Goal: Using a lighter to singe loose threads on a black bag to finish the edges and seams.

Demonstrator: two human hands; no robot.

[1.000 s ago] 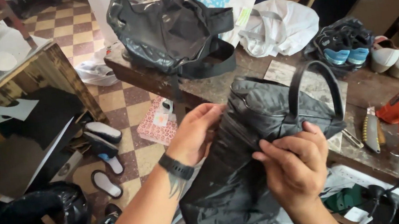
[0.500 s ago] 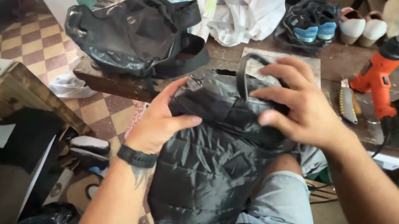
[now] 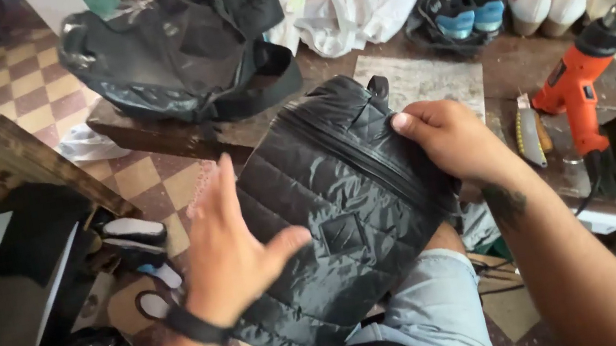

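A black quilted bag (image 3: 340, 217) lies tilted across the person's lap, its far end reaching the near edge of the wooden desk (image 3: 505, 67). The right hand (image 3: 447, 139) grips the bag's right edge near the zip, thumb on top, the other fingers hidden behind the fabric. The left hand (image 3: 233, 246) is open, fingers spread, blurred; its thumb lies on the bag's left side, but whether the palm touches it is hard to tell. The bag's lower end is cut off behind the knee. Far on the desk sits a second black bag (image 3: 174, 54), collapsed. At the right, an orange heat gun (image 3: 578, 85) stands with its cord partly out of sight.
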